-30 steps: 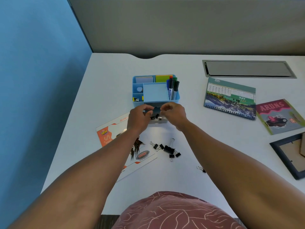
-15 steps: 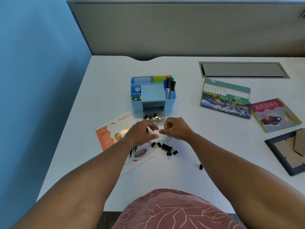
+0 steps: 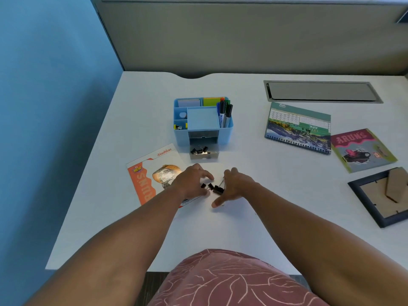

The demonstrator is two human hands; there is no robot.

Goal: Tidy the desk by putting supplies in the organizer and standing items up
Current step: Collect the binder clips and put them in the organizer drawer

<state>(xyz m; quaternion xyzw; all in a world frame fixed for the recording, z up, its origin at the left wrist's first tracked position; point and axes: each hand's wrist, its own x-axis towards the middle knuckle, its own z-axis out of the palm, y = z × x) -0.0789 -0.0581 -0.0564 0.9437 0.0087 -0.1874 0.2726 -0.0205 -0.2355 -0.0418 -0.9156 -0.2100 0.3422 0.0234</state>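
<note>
Left hand (image 3: pixel 191 181) and right hand (image 3: pixel 234 187), fingers loosely spread and gripping nothing, flank a cluster of black binder clips (image 3: pixel 213 188) on the white desk (image 3: pixel 254 217) near its middle. The blue organizer (image 3: pixel 203 120) stands toward the far edge, its clear drawer (image 3: pixel 204 153) pulled out, holding more clips.

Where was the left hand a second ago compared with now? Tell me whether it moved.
Yes. The left hand drew back from the organizer's open drawer toward the person, down to the loose binder clips.
</note>
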